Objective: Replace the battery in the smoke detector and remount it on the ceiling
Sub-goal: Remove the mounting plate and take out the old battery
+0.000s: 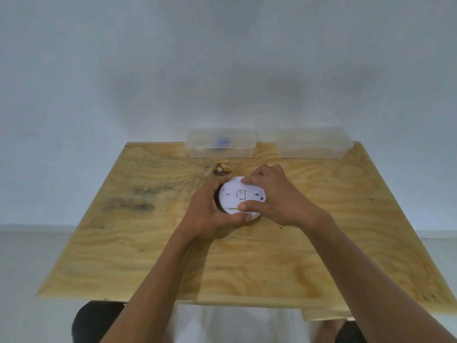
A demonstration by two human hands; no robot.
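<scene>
A round white smoke detector (pixel 235 196) lies on the plywood table (pixel 123 243) near its middle, its flat back side facing up, with slots and a small round opening showing. My left hand (pixel 210 214) wraps around its left and near rim, thumb at the front edge. My right hand (pixel 274 196) grips it from the right, fingers over the far top and thumb pressed on the near part of the back plate. No battery is visible.
Two clear plastic boxes stand at the table's far edge: the left box (pixel 220 143) holds something blue, the right box (pixel 312 143) looks empty. A dark knot (pixel 221 169) marks the wood just behind the detector. A pale wall rises behind the table.
</scene>
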